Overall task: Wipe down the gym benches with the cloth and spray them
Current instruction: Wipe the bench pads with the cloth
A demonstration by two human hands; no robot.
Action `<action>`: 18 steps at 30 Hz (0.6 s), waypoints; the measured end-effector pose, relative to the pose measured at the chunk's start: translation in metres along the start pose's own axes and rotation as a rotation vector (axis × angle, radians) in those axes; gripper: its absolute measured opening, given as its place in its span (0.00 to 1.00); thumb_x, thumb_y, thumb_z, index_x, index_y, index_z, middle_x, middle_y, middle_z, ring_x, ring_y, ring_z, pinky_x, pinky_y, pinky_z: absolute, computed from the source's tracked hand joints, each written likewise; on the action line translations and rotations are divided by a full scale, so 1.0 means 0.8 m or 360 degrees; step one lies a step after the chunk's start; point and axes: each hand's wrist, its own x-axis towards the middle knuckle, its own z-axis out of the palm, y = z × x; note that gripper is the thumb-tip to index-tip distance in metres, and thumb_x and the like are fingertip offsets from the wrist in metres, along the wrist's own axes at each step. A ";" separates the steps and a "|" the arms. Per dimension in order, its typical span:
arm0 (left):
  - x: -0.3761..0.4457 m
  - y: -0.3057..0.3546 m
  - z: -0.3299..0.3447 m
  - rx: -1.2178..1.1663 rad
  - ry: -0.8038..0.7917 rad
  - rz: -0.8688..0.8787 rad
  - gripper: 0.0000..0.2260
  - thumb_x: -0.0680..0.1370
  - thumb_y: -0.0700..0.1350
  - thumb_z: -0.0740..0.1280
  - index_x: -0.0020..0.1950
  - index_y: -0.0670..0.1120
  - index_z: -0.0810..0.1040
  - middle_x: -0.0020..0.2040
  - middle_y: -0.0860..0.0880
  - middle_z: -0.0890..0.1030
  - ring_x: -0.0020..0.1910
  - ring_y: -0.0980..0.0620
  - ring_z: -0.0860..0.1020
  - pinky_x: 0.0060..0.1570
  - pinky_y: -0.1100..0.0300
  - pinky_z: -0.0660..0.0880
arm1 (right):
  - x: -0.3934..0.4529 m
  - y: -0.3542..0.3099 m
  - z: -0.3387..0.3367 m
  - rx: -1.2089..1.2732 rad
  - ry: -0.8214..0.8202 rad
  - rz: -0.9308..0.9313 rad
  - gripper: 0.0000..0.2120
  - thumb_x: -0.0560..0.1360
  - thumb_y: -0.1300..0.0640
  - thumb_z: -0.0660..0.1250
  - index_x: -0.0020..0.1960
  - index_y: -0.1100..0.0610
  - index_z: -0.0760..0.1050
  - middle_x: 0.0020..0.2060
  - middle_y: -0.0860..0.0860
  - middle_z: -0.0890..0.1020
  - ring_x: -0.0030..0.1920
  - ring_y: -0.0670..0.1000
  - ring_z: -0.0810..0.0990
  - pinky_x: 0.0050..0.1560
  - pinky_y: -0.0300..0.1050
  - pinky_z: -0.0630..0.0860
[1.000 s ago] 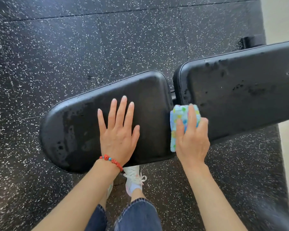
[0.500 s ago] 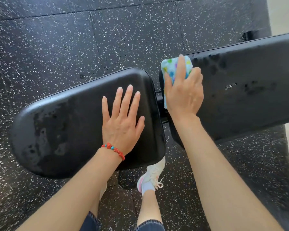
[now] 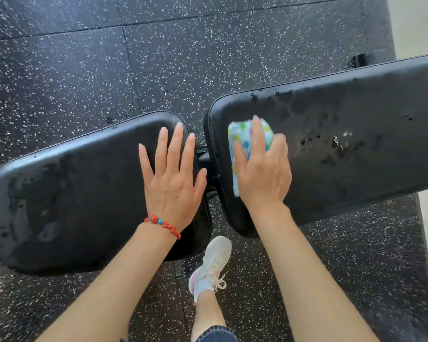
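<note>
A black padded gym bench lies across the view in two parts: a seat pad on the left and a longer back pad on the right, split by a narrow gap. My left hand rests flat on the seat pad's right end, fingers spread, a red bead bracelet on the wrist. My right hand presses a folded light-blue cloth with coloured dots onto the left end of the back pad. Wet streaks and droplets show on both pads. No spray bottle is in view.
The floor is black rubber tile with white flecks. My foot in a white sneaker stands under the gap between the pads. A black bench foot shows behind the back pad. A pale floor strip runs along the right edge.
My right hand has slid the cloth from the near left edge of the back pad up to its far corner, then back down onto the pad's top. My left hand has stayed flat on the seat pad.
</note>
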 end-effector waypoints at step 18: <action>0.018 0.093 0.042 -0.0298 0.0000 -0.0007 0.26 0.78 0.48 0.54 0.73 0.36 0.60 0.73 0.36 0.59 0.73 0.37 0.57 0.71 0.43 0.56 | 0.013 0.084 -0.014 -0.0077 0.0023 -0.0107 0.21 0.78 0.47 0.57 0.63 0.60 0.74 0.40 0.61 0.76 0.36 0.59 0.75 0.31 0.48 0.71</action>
